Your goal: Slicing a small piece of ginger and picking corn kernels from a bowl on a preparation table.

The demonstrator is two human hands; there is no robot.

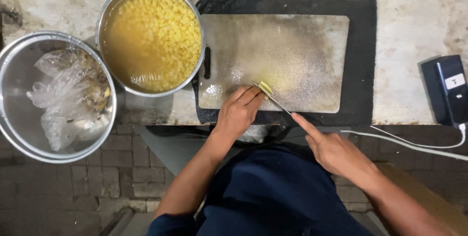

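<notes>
A worn pale cutting board (292, 51) lies on a black mat (363, 60) on the counter. My left hand (240, 112) presses a small yellow vegetable piece (265, 88) against the board's near edge with its fingertips. My right hand (331, 151) grips a knife (273, 100), index finger stretched along its spine, and the blade rests against the yellow piece. To the left stands a metal pot (195, 26) filled with yellow diced pieces in cloudy water.
A second metal bowl (14, 129) at far left holds a crumpled clear plastic bag and peelings. A dark device (446, 90) with a white cable (414, 146) sits at the counter's right edge. Brick floor shows below the counter.
</notes>
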